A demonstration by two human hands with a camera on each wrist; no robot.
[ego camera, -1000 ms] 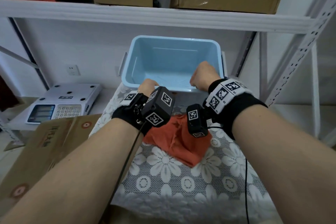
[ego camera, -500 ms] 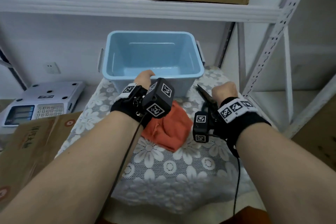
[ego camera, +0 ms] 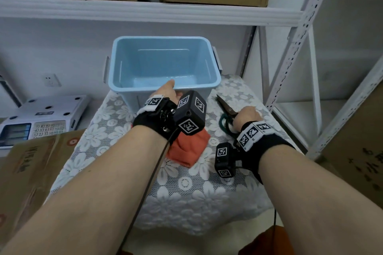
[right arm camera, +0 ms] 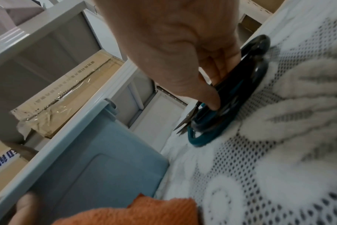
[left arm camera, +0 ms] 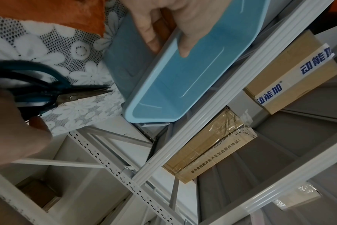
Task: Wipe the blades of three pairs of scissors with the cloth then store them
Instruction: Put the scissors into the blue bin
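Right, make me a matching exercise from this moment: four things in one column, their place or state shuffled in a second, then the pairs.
Things
1. blue bin
2. orange cloth
3. scissors
4. left hand

Places or states
a. gripped at the handles by the right hand
b. on the bin's near rim
c. nothing visible inside
d. on the lace cover under the left wrist

Pairs: 1-c, 2-d, 3-a, 4-b

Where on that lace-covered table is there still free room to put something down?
Free: the near lace cloth between the forearms, below the orange cloth, and the blue bin, which looks empty. Crowded: the far strip, where the left hand grips the bin's rim and the right hand holds scissors.
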